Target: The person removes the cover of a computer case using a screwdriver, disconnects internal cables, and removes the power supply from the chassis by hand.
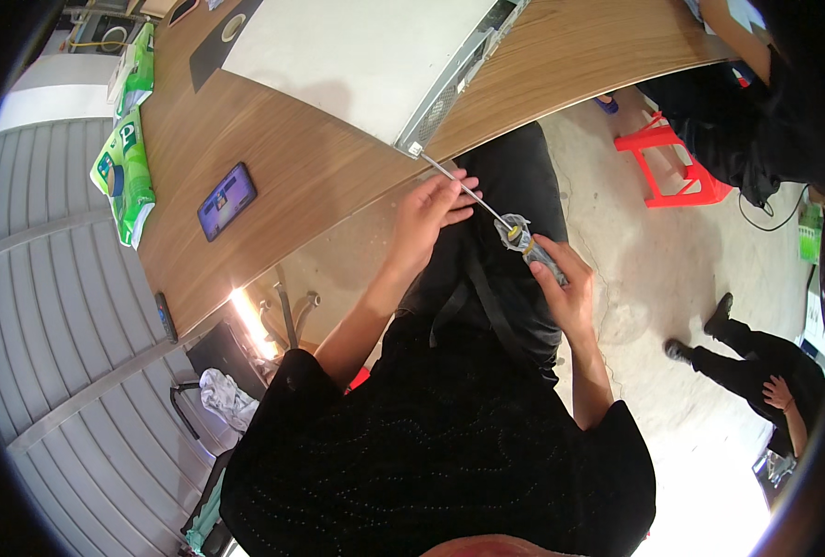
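In the lower centre of the frame is the person's black top [431, 436], with dark trousers above it. Just right of centre, the right hand [566, 283] grips the grey handle of a screwdriver [513, 230], its fingers wrapped round it, with yellow showing near the handle's end. The long metal shaft slants up and left to the middle of the frame, its tip at the near corner of a flat white metal case [357, 60]. The left hand [431, 209] is at the shaft, its fingers bent and partly spread; I cannot tell whether they pinch the shaft or only lie against it.

The case fills the upper middle of the frame, a perforated metal strip along its right side, and lies on a wooden table [306, 200]. Left of centre on the same table is a phone [227, 201] with a lit purple screen; green packages [132, 176] stand along the table's edge at the upper left.

Farther off, a red stool [677, 172] stands on the pale floor at the upper right, near a person in dark clothing [733, 116]. Another person's dark trousers [756, 357] show at the lower right. A grey ridged wall [69, 297] fills the far left.
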The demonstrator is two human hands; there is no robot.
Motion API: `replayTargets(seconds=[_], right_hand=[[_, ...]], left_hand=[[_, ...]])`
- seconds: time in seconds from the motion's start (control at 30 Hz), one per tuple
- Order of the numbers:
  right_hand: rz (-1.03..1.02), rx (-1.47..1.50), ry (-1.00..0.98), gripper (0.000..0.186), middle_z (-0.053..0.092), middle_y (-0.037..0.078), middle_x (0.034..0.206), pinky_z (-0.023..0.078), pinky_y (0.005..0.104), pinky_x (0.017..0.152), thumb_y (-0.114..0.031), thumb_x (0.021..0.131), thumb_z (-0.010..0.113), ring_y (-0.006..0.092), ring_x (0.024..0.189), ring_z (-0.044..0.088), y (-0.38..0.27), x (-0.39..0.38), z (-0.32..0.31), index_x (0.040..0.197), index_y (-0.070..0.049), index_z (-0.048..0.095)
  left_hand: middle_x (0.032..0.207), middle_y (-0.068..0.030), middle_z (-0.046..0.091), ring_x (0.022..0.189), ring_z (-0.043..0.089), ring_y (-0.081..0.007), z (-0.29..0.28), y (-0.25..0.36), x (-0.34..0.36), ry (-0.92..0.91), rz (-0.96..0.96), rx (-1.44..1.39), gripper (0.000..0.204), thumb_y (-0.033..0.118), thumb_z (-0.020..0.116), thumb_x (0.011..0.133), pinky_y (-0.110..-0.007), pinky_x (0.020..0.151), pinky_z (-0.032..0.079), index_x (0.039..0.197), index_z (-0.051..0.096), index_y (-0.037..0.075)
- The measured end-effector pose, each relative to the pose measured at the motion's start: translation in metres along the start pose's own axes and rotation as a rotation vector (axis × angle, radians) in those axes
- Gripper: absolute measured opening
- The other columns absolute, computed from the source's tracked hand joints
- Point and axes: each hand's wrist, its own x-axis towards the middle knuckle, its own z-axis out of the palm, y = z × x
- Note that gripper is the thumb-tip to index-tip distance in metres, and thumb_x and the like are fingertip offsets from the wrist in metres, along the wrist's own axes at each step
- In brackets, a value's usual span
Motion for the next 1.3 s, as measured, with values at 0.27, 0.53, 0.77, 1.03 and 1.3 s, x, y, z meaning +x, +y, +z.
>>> replayTargets(seconds=[0.27,0.53,0.77,1.03,1.3], right_hand=[[-0.020,0.059,0.022,0.029,0.066,0.014,0.087,0.048,0.0293,0.073,-0.008,0.086,0.068,0.0211,0.078,0.063,0.010,-0.003,0.005,0.113,0.002,0.066],[-0.021,0.026,-0.008,0.028,0.065,0.013,0.085,0.047,0.0293,0.070,-0.009,0.087,0.067,0.0201,0.075,0.061,0.009,0.000,0.002,0.113,0.003,0.066],[0.005,0.052,-0.010,0.029,0.065,0.013,0.086,0.047,0.0290,0.071,-0.009,0.087,0.067,0.0201,0.075,0.061,0.011,-0.002,0.005,0.113,0.003,0.066],[-0.010,0.007,-0.010,0.030,0.066,0.014,0.089,0.049,0.0301,0.074,-0.007,0.085,0.069,0.0228,0.080,0.064,0.011,0.000,0.003,0.113,0.002,0.067],[-0.088,-0.116,0.018,0.030,0.067,0.016,0.092,0.051,0.0324,0.073,-0.005,0.082,0.070,0.0270,0.082,0.066,0.005,0.006,-0.007,0.111,0.001,0.068]], left_hand=[[0.110,-0.0180,0.067,0.098,0.069,-0.0251,0.003,0.010,0.008,0.015,0.007,-0.054,0.025,0.016,0.054,0.100,-0.032,0.083,0.056,0.115,0.057,-0.003],[0.107,-0.0179,0.067,0.098,0.069,-0.0251,0.005,0.009,0.009,0.033,0.011,-0.102,0.023,0.015,0.055,0.099,-0.032,0.083,0.057,0.113,0.058,-0.003],[0.107,-0.0180,0.067,0.097,0.069,-0.0257,0.007,0.002,0.011,0.048,0.025,-0.108,0.022,0.015,0.055,0.099,-0.033,0.083,0.057,0.111,0.057,-0.003],[0.109,-0.0192,0.067,0.101,0.068,-0.0277,-0.001,-0.003,0.010,-0.001,0.040,-0.122,0.025,0.017,0.055,0.099,-0.033,0.085,0.057,0.115,0.057,-0.003],[0.109,-0.0194,0.067,0.101,0.069,-0.0281,0.003,-0.003,0.012,0.014,0.047,-0.153,0.025,0.016,0.054,0.100,-0.031,0.082,0.059,0.115,0.057,-0.004]])
